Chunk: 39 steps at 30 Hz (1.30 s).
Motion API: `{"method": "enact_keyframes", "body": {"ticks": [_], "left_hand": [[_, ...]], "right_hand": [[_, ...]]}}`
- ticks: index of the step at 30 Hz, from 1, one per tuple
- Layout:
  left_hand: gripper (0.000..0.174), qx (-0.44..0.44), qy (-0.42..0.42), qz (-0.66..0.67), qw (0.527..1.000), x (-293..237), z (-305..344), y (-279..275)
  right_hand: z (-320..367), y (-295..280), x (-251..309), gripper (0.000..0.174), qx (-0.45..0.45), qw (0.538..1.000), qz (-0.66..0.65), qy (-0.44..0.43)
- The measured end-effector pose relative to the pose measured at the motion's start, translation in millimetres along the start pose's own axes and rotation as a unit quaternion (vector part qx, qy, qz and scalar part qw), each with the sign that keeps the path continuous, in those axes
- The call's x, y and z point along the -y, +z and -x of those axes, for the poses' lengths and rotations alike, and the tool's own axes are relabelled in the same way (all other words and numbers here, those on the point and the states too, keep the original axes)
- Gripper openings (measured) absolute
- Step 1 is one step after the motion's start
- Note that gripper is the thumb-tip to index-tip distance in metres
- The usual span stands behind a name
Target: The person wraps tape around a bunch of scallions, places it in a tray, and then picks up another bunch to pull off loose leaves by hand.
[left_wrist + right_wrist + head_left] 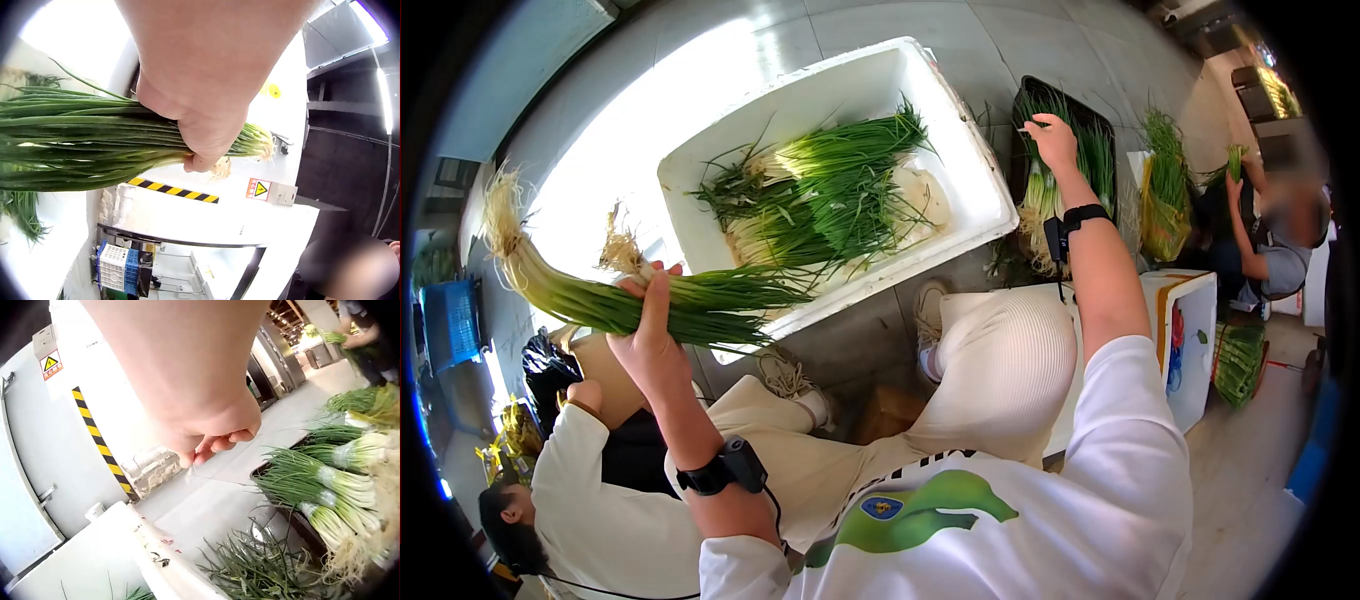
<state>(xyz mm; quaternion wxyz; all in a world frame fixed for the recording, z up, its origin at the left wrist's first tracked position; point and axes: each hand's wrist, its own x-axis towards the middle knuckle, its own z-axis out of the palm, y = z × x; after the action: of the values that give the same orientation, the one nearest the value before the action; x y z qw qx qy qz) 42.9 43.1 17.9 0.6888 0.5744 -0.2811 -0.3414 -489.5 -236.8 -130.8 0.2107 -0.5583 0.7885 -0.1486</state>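
Observation:
My left hand (pixel 652 335) grips a bunch of scallions (pixel 565 290) above the near left corner of a white foam box (pixel 985 185). Its pale roots point left, and its green leaves reach over the box's rim. In the left wrist view, the thumb and palm wrap the stalks (pixel 75 134). Out to the right, my right hand (pixel 1055 145) is raised near a black crate (pixel 1028 95). Its thumb and curled fingers pinch a thin pale strand (pixel 190 470), too fine to identify. More scallions (pixel 840 180) lie inside the foam box.
Taped scallion bundles (pixel 337 481) fill the black crate, with loose greens (pixel 250 565) beside it. A second foam box (pixel 1195 340) stands by my right leg. One person (pixel 600 500) sits at left; another (pixel 1260 240) holds greens at far right.

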Motion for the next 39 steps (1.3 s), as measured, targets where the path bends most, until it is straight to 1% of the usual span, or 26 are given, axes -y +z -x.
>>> {"method": "enact_keyframes", "body": {"ticks": [1, 3, 4, 5, 7, 8, 9, 12, 14, 15, 17, 19, 20, 22, 23, 25, 26, 28, 29, 31, 32, 33, 34, 35, 37, 39], "left_hand": [[0.014, -0.003, 0.001, 0.003, 1.0, -0.3, 0.5, -0.5], [0.014, 0.021, 0.015, 0.017, 1.0, -1.0, 1.5, -1.5], [0.014, 0.019, 0.016, 0.018, 1.0, -1.8, 2.2, -0.6], [0.014, 0.014, 0.013, 0.014, 1.0, -3.3, 3.2, 0.7], [0.015, 0.006, 0.01, 0.009, 1.0, -3.9, 4.0, 1.3], [0.015, 0.01, 0.015, 0.01, 1.0, -3.2, 3.8, 1.3], [0.015, 0.014, 0.019, 0.012, 1.0, -2.5, 3.2, 1.6], [0.016, 0.003, 0.013, 0.008, 1.0, -6.2, 5.5, 8.0], [0.016, -0.017, -0.016, -0.02, 1.0, -12.5, 7.4, 11.9], [0.015, -0.006, -0.001, -0.014, 1.0, -12.8, 7.6, 13.2], [0.015, -0.003, -0.017, -0.014, 1.0, -15.9, 7.9, 17.2], [0.016, 0.023, -0.011, -0.047, 0.999, -12.6, 4.3, 14.0], [0.017, 0.032, -0.009, -0.025, 0.999, -12.6, 5.3, 16.6], [0.019, 0.028, -0.007, -0.004, 1.0, -19.2, 9.3, 27.0], [0.02, 0.031, -0.008, -0.007, 0.999, -20.0, 9.1, 26.7], [0.02, 0.054, 0.005, -0.027, 0.998, -15.3, 6.3, 18.6], [0.021, 0.062, 0.006, -0.029, 0.998, -16.8, 6.2, 18.4], [0.021, 0.081, 0.009, -0.005, 0.997, -26.4, 7.8, 23.1], [0.021, 0.082, 0.016, -0.002, 0.996, -31.2, 8.3, 24.0], [0.021, 0.107, 0.022, 0.035, 0.993, -39.3, 8.6, 26.6], [0.02, 0.111, 0.024, 0.023, 0.993, -40.0, 6.9, 24.4], [0.02, 0.113, 0.029, 0.028, 0.993, -42.4, 4.9, 23.7], [0.019, 0.126, 0.028, 0.006, 0.992, -44.7, 3.1, 22.8], [0.02, 0.139, 0.026, -0.018, 0.99, -47.1, 1.3, 22.5], [0.019, 0.152, 0.027, -0.008, 0.988, -51.4, -1.5, 23.8], [0.019, 0.164, 0.021, -0.001, 0.986, -55.6, -0.2, 27.0]], "right_hand": [[0.5, 1.8, 0.6, 0.053, -0.001, 1.0, 0.002, -0.004], [3.6, 8.2, -0.4, 0.064, -0.04, 0.998, 0.041, -0.016], [4.0, 7.1, 1.5, 0.073, -0.018, 1.0, 0.021, 0.003], [2.7, 4.8, 3.6, 0.073, -0.017, 1.0, 0.021, 0.001], [0.8, -0.7, 8.8, 0.072, -0.007, 1.0, -0.018, 0.014], [1.7, -1.8, 11.2, 0.067, -0.026, 0.999, 0.018, 0.005], [1.1, -2.6, 14.7, 0.067, -0.025, 1.0, 0.018, 0.003], [-1.0, -7.1, 13.9, 0.055, -0.032, 0.998, 0.043, -0.025], [-9.5, -3.7, 5.6, 0.045, -0.09, 0.991, -0.007, -0.104], [-16.4, 1.9, 2.1, 0.041, -0.107, 0.982, -0.083, -0.134], [5.6, -10.5, 44.5, 0.037, -0.07, 0.978, -0.133, -0.141], [32.5, -22.3, 91.8, 0.036, 0.032, 0.959, -0.206, -0.191], [50.4, -26.1, 117.5, 0.036, 0.038, 0.956, -0.211, -0.198], [98.9, -34.2, 170.7, 0.031, 0.152, 0.909, -0.239, -0.306], [123.4, -38.4, 195.4, 0.029, 0.172, 0.891, -0.228, -0.352], [174.4, -53.7, 241.8, 0.03, 0.139, 0.887, -0.131, -0.419], [193.9, -55.7, 257.6, 0.03, 0.136, 0.886, -0.132, -0.424], [224.3, -57.4, 281.7, 0.028, 0.185, 0.874, -0.154, -0.422], [234.6, -57.5, 290.0, 0.028, 0.18, 0.873, -0.154, -0.426], [248.6, -57.8, 301.1, 0.024, 0.203, 0.843, -0.12, -0.483], [252.1, -54.9, 302.9, 0.024, 0.196, 0.843, -0.118, -0.486], [254.0, -49.0, 303.0, 0.025, 0.277, 0.833, -0.236, -0.416], [256.6, -45.9, 304.4, 0.026, 0.354, 0.801, -0.349, -0.335], [260.8, -47.0, 306.1, 0.026, 0.349, 0.802, -0.348, -0.339], [271.2, -50.0, 307.6, 0.028, 0.376, 0.79, -0.403, -0.268], [285.4, -49.7, 310.9, 0.026, 0.376, 0.793, -0.407, -0.252]]}}
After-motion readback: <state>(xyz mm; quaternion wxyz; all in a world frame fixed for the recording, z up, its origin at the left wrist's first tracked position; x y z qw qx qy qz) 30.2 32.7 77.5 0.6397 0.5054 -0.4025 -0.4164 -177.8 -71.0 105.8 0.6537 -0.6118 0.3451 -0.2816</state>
